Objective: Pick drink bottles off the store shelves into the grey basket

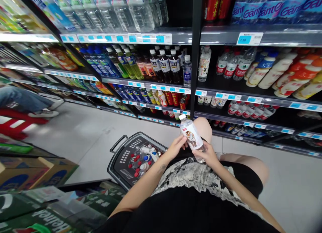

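Observation:
A clear plastic bottle (191, 136) with a white cap and a pictured label is held tilted over my knees, in front of the drink shelves. My left hand (176, 146) touches its left side with curled fingers. My right hand (207, 153) grips its lower end from beneath. A dark shopping basket (120, 160) stands on the floor to the left of my legs, with several capped bottles inside.
Black shelves (176, 37) packed with bottled drinks run across the back, with blue price tags. Cardboard boxes (30, 174) and green cases (50, 216) sit at lower left. Another person's legs (23, 102) and a red stool (15, 120) are at far left.

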Motion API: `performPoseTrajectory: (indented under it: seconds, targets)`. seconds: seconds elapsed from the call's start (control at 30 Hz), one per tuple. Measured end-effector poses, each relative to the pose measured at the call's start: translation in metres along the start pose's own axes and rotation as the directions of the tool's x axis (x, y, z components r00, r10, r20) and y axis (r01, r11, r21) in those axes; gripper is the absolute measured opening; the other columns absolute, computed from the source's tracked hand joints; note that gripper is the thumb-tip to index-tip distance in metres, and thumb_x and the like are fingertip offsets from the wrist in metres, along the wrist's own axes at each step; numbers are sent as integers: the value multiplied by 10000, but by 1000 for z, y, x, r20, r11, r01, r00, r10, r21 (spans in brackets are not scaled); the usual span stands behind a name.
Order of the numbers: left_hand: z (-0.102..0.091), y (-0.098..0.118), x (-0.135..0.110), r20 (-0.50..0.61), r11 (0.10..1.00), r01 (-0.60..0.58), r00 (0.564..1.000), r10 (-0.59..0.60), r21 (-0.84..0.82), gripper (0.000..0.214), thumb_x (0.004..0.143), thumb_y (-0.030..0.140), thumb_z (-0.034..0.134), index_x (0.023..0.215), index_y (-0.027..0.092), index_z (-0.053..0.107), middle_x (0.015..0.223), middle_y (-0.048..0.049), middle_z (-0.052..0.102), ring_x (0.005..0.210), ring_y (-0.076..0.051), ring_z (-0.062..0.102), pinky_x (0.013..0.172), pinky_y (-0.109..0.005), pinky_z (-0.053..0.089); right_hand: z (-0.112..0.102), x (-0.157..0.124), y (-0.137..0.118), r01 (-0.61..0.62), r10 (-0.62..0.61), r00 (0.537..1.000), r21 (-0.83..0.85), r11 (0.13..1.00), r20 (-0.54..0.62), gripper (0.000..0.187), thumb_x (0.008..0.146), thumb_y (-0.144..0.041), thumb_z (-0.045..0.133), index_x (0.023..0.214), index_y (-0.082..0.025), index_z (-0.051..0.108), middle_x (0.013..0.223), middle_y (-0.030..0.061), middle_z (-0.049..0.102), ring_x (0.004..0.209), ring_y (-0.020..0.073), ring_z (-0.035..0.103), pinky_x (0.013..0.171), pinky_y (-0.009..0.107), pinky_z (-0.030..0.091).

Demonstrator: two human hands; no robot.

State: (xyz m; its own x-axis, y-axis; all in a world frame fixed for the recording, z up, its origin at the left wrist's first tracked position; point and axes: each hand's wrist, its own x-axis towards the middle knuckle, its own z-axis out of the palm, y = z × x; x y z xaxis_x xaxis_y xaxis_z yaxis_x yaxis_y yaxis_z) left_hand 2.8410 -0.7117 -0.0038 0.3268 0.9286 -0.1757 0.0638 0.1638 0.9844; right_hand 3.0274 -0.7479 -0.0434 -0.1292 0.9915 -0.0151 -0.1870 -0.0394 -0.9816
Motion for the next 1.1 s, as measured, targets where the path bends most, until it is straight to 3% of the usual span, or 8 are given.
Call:
performPoseTrajectory:
  seconds: [0.23,0.47,0.57,0.7,0.83,0.93,1.03,1.1]
  targets:
    - [4,7,1,30,999,-43,999,43,5,642,762,705,694,1078,146,680,994,-77,710,838,-180,610,672,-253,462,2,-8,0,-247,229,968,248,937,101,505,576,-467,877,932,-174,672,729,29,701,588,171,626,527,277,471]
    - [13,-7,5,76,999,13,997,-10,-45,643,739,690,731,1062,137,669,1009,-83,718,860,-187,631,740,-279,485,-7,-9,5,-260,240,965,231,938,109,523,597,-481,869,963,-172,658,741,27,693,587,160,616,491,247,439]
    - [18,-15,11,77,997,26,997,-21,-75,669,674,618,825,1111,143,651,1110,-100,720,976,-221,653,874,-326,502,-20,-6,16,-124,124,992,28,992,22,509,622,-436,868,1002,-168,661,826,43,722,675,167,640,564,258,504]
    - [30,-34,21,95,984,74,994,-59,-160,701,626,535,890,1135,143,609,1133,-115,718,1014,-236,675,967,-382,504,-38,-9,32,-23,15,999,-208,978,-39,511,654,-411,851,1069,-184,657,920,67,746,818,226,692,704,320,586]
    - [55,-60,26,41,989,79,996,-74,-126,704,595,462,925,1129,140,597,1097,-119,725,984,-239,689,949,-392,526,-50,-19,56,-8,-16,997,-290,957,-80,524,685,-420,821,1124,-207,630,945,79,749,849,264,712,716,362,612]
    - [73,-73,29,-20,1000,25,1000,-24,14,600,630,482,895,1033,122,635,1024,-127,738,934,-245,692,907,-390,540,-61,-26,82,23,-62,990,-289,957,-125,623,683,-437,824,1211,-205,590,1088,117,736,999,301,705,873,425,598]
    - [85,-69,42,-4,988,-49,999,50,146,577,631,469,892,1031,126,655,1031,-129,743,933,-254,693,888,-386,551,-82,-30,112,50,-92,981,-239,970,-170,749,671,-530,817,1309,-250,542,1342,134,634,1247,338,599,1070,473,495]
    - [89,-53,61,33,971,-116,993,111,209,558,642,463,884,1032,132,662,1011,-129,745,914,-257,694,861,-387,560,-102,-29,131,-72,30,968,-163,984,-249,839,663,-689,743,1350,-277,496,1426,138,566,1237,352,602,1056,493,494]
